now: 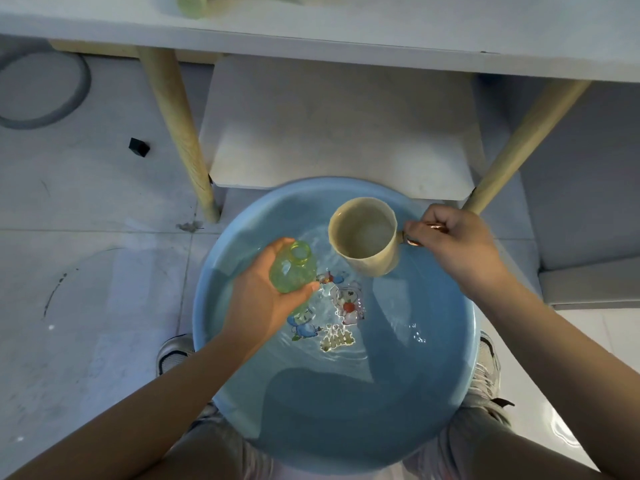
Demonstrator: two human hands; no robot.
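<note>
Bottle [292,268] gripped in left hand [263,303], mug [363,237] held by handle in right hand [453,247], over basin [446,344].

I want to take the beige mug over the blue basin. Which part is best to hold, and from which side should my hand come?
Take the beige mug by its handle, coming from the right. The handle sticks out of the mug's right wall, where the right hand grips it; the left hand holds the green bottle.

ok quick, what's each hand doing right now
Left hand: closed round the green bottle, over the blue basin.
Right hand: closed on the handle of the beige cup.
</note>
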